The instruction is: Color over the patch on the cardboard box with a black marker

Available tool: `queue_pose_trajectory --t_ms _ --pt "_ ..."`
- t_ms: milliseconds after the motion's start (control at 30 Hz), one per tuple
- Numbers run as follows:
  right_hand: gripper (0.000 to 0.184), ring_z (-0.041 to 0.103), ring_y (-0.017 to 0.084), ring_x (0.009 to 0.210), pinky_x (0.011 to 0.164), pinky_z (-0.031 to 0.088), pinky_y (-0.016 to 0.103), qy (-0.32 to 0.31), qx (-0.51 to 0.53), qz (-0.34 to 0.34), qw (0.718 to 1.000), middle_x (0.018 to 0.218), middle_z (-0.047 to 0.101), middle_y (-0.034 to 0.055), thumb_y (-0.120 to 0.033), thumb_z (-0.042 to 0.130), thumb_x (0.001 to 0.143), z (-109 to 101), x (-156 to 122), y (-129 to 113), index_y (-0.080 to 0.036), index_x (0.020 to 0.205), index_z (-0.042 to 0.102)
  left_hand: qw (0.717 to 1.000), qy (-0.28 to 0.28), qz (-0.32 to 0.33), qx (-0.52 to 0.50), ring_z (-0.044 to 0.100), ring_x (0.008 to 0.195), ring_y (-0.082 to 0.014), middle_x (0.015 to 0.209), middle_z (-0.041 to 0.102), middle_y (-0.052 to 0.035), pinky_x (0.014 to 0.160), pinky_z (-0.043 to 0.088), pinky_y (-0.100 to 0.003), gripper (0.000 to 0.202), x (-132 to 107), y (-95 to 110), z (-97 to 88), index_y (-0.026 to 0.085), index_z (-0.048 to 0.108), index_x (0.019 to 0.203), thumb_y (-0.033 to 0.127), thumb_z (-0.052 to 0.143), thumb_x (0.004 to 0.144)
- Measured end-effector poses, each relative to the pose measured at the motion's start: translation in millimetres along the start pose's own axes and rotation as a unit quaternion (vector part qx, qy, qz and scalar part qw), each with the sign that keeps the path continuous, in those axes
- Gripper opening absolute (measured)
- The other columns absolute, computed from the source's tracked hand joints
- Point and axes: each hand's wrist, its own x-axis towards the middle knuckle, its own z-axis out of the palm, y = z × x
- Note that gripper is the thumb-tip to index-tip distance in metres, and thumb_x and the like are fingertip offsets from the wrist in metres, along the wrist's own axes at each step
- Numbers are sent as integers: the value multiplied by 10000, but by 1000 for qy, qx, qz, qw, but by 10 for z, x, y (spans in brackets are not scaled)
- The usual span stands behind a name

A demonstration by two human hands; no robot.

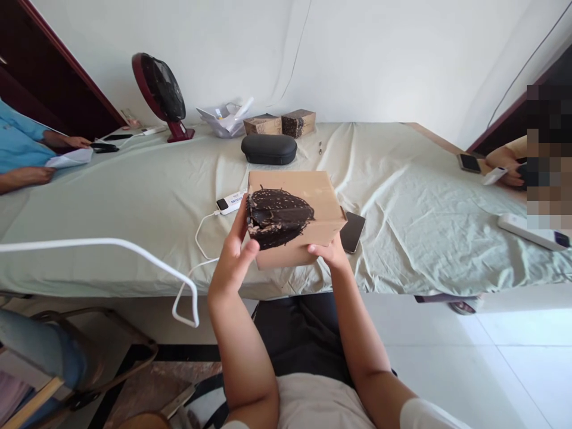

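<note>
A cardboard box [328, 193] is at the centre of the frame, over the near part of the worktop [415, 196], which is covered with a pale green cloth. The person has it between two bare hands. The left hand [233, 247] has its grip closed on the box's left side, thumb at the lower left corner; the right hand [331, 253] has its grip clasped on the lower right, thumb along the near edge. The box's near face carries a dark patch ringed with black strokes, and no word can be made out in it.

Just left of the box lies a white device [230, 203] with a dark end, a cable plugged in and a printed label too small to read. A dark phone [353, 231] shows partly behind the right hand. Beyond, at upper centre, sits a plain black case [269, 149], and behind it two brown boxes with dark markings, also unreadable. A dark red fan [163, 89] stands at upper left, near a clear plastic basket [230, 121]. At the left edge a person in a blue sleeve holds white paper [69, 158].
</note>
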Motion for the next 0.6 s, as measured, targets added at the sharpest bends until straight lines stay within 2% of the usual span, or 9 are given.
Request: queue_pose_trajectory --t_ms 33,100,200,267,333,467,533,600 --pt "1086 649 438 1364 1175 525 641 1 15 9 1000 1435 700 144 -807 902 585 -5 -9 26 -278 1478 585 1000 -21 -5 10 258 1694 -344 1794 354 -36 1392 248 -455 983 -6 -14 -19 367 365 1711 632 810 874" --pt "1037 682 431 1311 1137 559 617 -1 34 28 999 1380 734 138 -838 874 592 -18 -19 56 -272 1425 630 999 -28 -13 30 251 1693 -375 1820 286 -54 1379 276 -496 1200 -8 -57 -41 389 236 1745 522 935 779" --pt "1100 628 425 1408 1184 525 601 -21 38 29 999 1485 690 133 -852 852 617 -70 3 24 -287 1522 582 1000 3 4 28 329 1660 -399 1793 340 -87 1331 364 -536 1271 14 -138 -40 402 195 1748 441 972 743" --pt "1181 528 412 1529 1252 453 602 -47 33 12 998 1624 590 117 -831 853 649 -139 37 -40 -318 1640 467 999 36 29 10 377 1638 -395 1774 376 -95 1311 401 -525 1241 47 -182 -31 399 209 1744 458 957 755" --pt "1217 448 391 1599 1296 387 604 -82 20 5 996 1708 503 101 -760 880 689 -219 71 -103 -343 1708 360 995 84 52 -5 368 1646 -381 1788 348 -85 1318 393 -501 1231 92 -210 -24 395 201 1745 518 935 764" --pt "1173 471 353 1591 1323 344 574 -134 21 19 991 1723 486 104 -603 911 758 -283 102 -120 -347 1732 311 988 141 54 -13 292 1682 -354 1841 210 -60 1341 356 -487 1300 184 -261 -11 436 46 1748 652 880 775" --pt "1211 488 353 1577 1316 360 565 -113 32 18 993 1739 456 119 -593 923 742 -225 104 -73 -335 1740 287 987 151 44 -18 288 1685 -346 1842 198 -72 1339 356 -492 1310 204 -312 -18 448 -9 1740 665 864 788" --pt "1319 489 370 1572 1298 386 577 -39 53 -4 998 1760 410 144 -653 931 690 -131 107 -24 -323 1755 225 986 160 44 -30 316 1674 -345 1829 228 -93 1340 355 -490 1308 189 -370 -62 440 33 1733 668 881 764"
